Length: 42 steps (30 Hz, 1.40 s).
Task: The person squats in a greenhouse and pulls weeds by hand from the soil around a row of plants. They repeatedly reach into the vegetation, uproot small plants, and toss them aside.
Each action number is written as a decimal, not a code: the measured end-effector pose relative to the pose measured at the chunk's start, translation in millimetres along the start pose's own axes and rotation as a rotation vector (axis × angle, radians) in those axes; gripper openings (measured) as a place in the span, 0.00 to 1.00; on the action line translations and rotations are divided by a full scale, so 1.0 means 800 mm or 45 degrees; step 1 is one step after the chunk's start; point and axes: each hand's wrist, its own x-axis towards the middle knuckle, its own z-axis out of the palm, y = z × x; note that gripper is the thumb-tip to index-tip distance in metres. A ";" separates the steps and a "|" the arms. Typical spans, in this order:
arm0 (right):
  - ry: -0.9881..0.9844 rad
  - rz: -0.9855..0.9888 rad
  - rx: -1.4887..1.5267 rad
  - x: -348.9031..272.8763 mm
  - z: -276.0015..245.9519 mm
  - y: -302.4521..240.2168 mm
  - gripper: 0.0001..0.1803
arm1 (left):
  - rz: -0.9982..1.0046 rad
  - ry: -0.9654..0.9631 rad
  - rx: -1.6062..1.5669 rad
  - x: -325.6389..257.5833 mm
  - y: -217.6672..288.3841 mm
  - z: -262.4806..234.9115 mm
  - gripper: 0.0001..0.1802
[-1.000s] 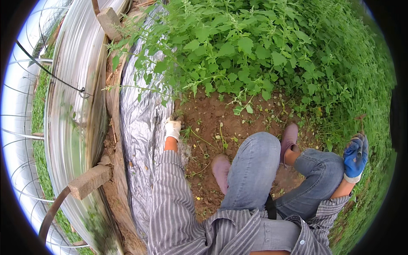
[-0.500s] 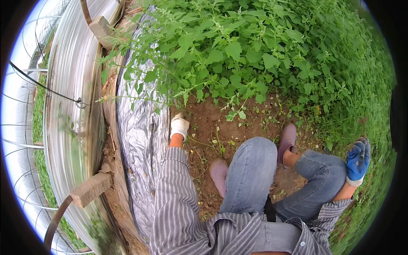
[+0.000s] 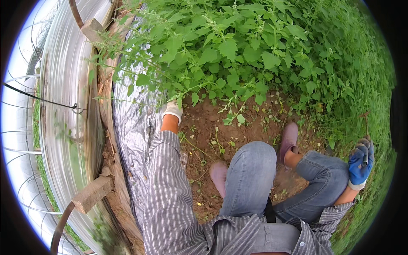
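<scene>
My left hand, in a white glove, reaches forward to the base of the leafy green weeds. It is beside the edge of the silver plastic sheet, and leaves hide its fingers, so I cannot tell whether it grips a stem. At the far right, my right hand wears a blue glove with dark grey fingertips. Its fingers are closed round the handle of a thin hand tool. The tool's narrow brownish shaft points forward against the greenery, its head too small to make out.
Brown soil with scattered leaves and small sprouts lies before my knees. My pinkish boots stand on it. Clear plastic film runs along the left, with a brick at its edge. Dense plants crowd the right side.
My left hand has moved forward and slightly left, deeper under the leaves. My right hand stays near my knee, with the tool's shaft now showing more clearly.
</scene>
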 end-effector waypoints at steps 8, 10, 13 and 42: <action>0.014 -0.003 -0.042 0.002 0.004 0.002 0.16 | -0.150 -0.520 0.011 -0.022 0.028 -0.059 0.15; 0.034 -0.050 -0.099 -0.012 0.004 -0.014 0.16 | -0.228 -0.602 -0.211 0.009 0.085 -0.130 0.15; -0.012 0.012 -0.045 -0.004 -0.003 -0.007 0.17 | -0.133 -0.662 -0.137 -0.018 0.056 -0.127 0.15; -0.108 0.091 0.065 -0.001 0.006 0.004 0.15 | -0.285 -0.550 -0.269 -0.147 0.079 -0.079 0.16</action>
